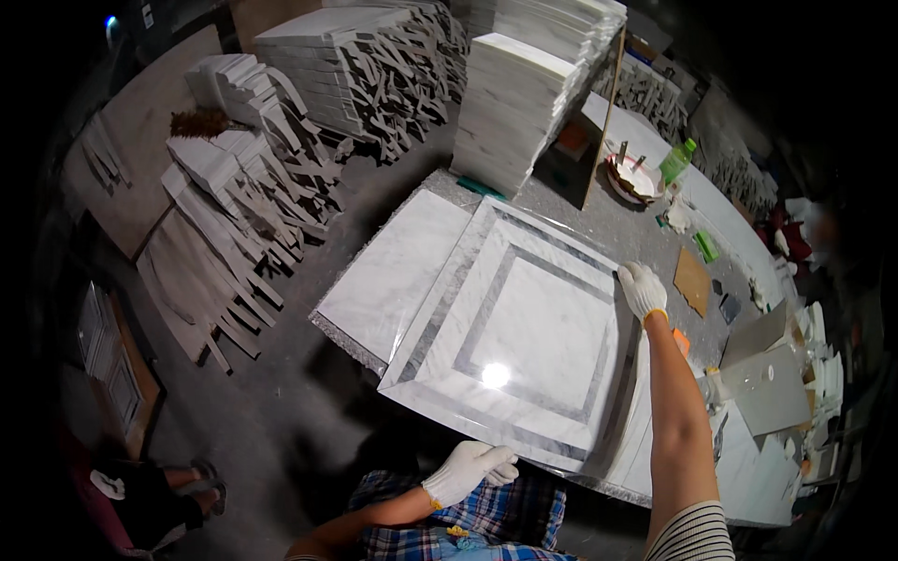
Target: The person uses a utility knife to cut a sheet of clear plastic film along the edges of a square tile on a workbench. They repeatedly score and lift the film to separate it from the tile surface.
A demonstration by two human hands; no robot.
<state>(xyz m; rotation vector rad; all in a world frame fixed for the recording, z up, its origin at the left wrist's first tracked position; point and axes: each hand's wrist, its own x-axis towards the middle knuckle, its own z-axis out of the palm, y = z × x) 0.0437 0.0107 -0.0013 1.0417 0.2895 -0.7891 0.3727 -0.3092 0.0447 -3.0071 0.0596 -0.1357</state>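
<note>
A polished marble panel in white with grey inlaid frames lies slantwise before me on the workbench. My right hand, in a white knit glove, grips the panel's right edge near its far corner, fingers closed over it. At the panel's near edge is my left hand, gloved the same way. Its fingers are curled together, and whatever they may hold is hidden. Under the panel's left side, a plain white marble slab shows on the bench.
Stacked slabs stand at the bench's far end. A bowl, green bottle and brown sheet lie to the right. Bundled stone strips fill the left floor. Someone's legs show at lower left.
</note>
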